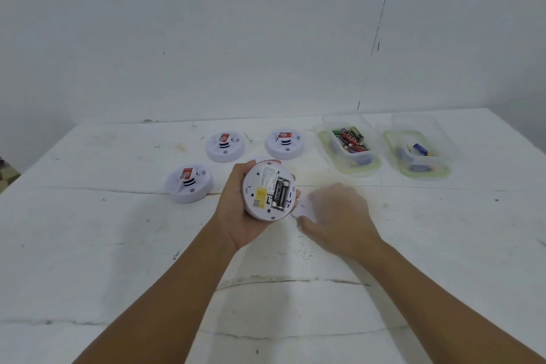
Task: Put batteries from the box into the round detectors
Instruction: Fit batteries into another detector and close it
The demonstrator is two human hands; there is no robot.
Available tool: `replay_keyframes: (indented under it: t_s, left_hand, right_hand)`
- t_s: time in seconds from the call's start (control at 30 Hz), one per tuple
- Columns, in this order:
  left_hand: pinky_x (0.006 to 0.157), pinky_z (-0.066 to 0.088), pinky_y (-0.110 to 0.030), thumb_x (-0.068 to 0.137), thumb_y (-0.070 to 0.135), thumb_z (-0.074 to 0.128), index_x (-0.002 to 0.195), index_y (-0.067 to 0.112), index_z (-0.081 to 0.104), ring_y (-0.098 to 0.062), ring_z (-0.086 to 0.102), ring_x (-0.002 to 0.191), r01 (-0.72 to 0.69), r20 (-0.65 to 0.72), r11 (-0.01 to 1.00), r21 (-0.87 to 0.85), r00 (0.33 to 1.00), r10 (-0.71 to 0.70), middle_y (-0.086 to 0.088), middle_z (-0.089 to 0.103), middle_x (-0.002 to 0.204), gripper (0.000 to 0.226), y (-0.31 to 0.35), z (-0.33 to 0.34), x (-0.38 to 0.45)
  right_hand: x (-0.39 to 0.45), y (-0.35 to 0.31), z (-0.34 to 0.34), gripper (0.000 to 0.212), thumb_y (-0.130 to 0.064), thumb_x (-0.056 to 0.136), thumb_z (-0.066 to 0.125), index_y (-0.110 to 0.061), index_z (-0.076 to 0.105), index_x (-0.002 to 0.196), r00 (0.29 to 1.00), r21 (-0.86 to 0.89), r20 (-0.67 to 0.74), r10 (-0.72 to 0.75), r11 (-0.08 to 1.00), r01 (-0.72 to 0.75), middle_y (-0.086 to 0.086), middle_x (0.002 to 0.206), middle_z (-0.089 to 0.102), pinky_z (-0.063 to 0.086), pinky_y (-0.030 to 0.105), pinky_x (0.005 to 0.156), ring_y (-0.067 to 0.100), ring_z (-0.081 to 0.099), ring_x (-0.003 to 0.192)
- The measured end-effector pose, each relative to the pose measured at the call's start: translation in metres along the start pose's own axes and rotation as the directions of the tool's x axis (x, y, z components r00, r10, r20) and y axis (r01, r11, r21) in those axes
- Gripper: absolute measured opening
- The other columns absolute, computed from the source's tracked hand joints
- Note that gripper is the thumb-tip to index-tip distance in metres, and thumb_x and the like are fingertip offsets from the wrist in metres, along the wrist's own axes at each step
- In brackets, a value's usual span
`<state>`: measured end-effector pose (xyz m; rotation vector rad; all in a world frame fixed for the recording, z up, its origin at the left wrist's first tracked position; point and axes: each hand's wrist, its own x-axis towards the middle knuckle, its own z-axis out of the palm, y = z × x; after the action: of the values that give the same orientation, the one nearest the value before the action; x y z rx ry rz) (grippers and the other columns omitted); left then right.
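My left hand (236, 210) grips a round white detector (267, 190), held with its back toward me. Its open compartment holds two black batteries (280, 193), next to a yellow label. My right hand (336, 216), blurred, lies palm down on the table just right of the detector, its fingers pinching a small white cover piece (304, 205). Three more white detectors sit face up on the table: one at the near left (189, 183), one behind it (225, 146), one at the back middle (284, 144). A clear box (348, 142) at the back right holds several red, green and black batteries.
A second clear box (419, 151) to the right of the first holds a few blue batteries. Both boxes stand on green-rimmed lids. The white table (118, 245) meets a white wall at the back; its left edge runs diagonally at the far left.
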<state>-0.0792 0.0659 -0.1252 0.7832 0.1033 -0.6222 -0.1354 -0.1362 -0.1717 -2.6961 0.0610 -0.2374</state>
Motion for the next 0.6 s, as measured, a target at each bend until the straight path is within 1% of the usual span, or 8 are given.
replay_keyframes:
  t_s: [0.1,0.13,0.2,0.23,0.33,0.4,0.5,0.6]
  left_hand:
    - [0.117,0.038,-0.054,0.095,0.039,0.053,0.112,0.014,0.07,-0.046,0.061,0.115,0.027,0.029,0.999,-0.032,0.999,-0.026,-0.021,0.063,0.125,0.035,-0.006,0.001,0.002]
    - [0.118,0.036,-0.055,0.095,0.039,0.054,0.111,0.014,0.071,-0.046,0.061,0.115,0.031,0.034,0.999,-0.045,0.999,-0.029,-0.022,0.064,0.124,0.034,-0.007,0.002,0.002]
    - [0.119,0.034,-0.055,0.094,0.038,0.055,0.11,0.013,0.072,-0.042,0.064,0.111,0.024,0.048,0.998,-0.065,0.999,-0.021,-0.021,0.065,0.123,0.034,-0.009,0.003,0.003]
    - [0.118,0.035,-0.055,0.093,0.037,0.056,0.112,0.013,0.071,-0.04,0.065,0.107,0.016,0.055,0.998,-0.066,0.998,-0.013,-0.021,0.065,0.123,0.034,-0.009,0.003,0.003]
    - [0.106,0.046,-0.05,0.093,0.038,0.054,0.117,0.016,0.067,-0.034,0.065,0.101,-0.016,0.061,0.999,-0.035,0.998,0.018,-0.018,0.066,0.118,0.035,-0.01,0.003,0.005]
    - [0.097,0.049,-0.047,0.094,0.041,0.052,0.115,0.018,0.069,-0.033,0.062,0.104,-0.021,0.057,1.0,-0.023,0.998,0.023,-0.016,0.067,0.113,0.035,-0.009,0.004,0.006]
    - [0.086,0.052,-0.042,0.094,0.041,0.049,0.109,0.018,0.071,-0.034,0.065,0.1,-0.023,0.076,0.999,-0.031,0.997,0.025,-0.015,0.068,0.109,0.035,-0.005,0.007,0.006]
    - [0.084,0.049,-0.041,0.093,0.04,0.05,0.11,0.018,0.071,-0.034,0.064,0.101,-0.036,0.093,0.999,-0.021,0.995,0.038,-0.014,0.067,0.109,0.035,0.001,0.009,0.007]
  right_hand:
    - [-0.001,-0.002,-0.009,0.059,-0.069,0.078,0.049,-0.032,0.064,0.122,0.996,0.224,-0.064,0.064,0.973,-0.048,-0.01,0.111,0.055,0.043,0.037,0.096,0.017,0.052,0.109]
    - [-0.001,-0.003,-0.012,0.05,-0.062,0.081,0.052,-0.031,0.064,0.119,0.992,0.306,-0.111,0.067,0.952,-0.03,-0.01,0.107,0.057,0.045,0.038,0.093,0.016,0.054,0.105]
    - [-0.001,-0.008,-0.016,0.026,-0.04,0.089,0.066,-0.031,0.064,0.114,0.974,0.422,-0.219,0.05,0.905,0.048,-0.01,0.1,0.06,0.048,0.038,0.09,0.014,0.056,0.1]
    - [-0.002,-0.012,-0.019,0.022,-0.031,0.091,0.069,-0.032,0.064,0.113,0.965,0.454,-0.259,0.034,0.886,0.091,-0.01,0.099,0.061,0.049,0.036,0.089,0.012,0.057,0.098]
    - [-0.002,-0.028,-0.026,0.018,-0.033,0.09,0.069,-0.033,0.066,0.108,0.945,0.46,-0.323,-0.045,0.865,0.199,-0.013,0.097,0.061,0.048,0.031,0.087,0.007,0.057,0.097]
    - [0.0,-0.035,-0.028,0.02,-0.038,0.089,0.069,-0.033,0.069,0.109,0.942,0.428,-0.321,-0.098,0.872,0.236,-0.014,0.097,0.061,0.048,0.032,0.087,0.006,0.057,0.096]
    - [0.005,-0.039,-0.029,0.027,-0.044,0.086,0.07,-0.034,0.074,0.11,0.932,0.362,-0.328,-0.157,0.89,0.277,-0.015,0.099,0.064,0.049,0.037,0.087,0.003,0.056,0.092]
    - [0.009,-0.041,-0.029,0.034,-0.051,0.082,0.071,-0.035,0.076,0.112,0.929,0.337,-0.327,-0.176,0.896,0.288,-0.015,0.101,0.067,0.05,0.046,0.089,0.004,0.058,0.092]
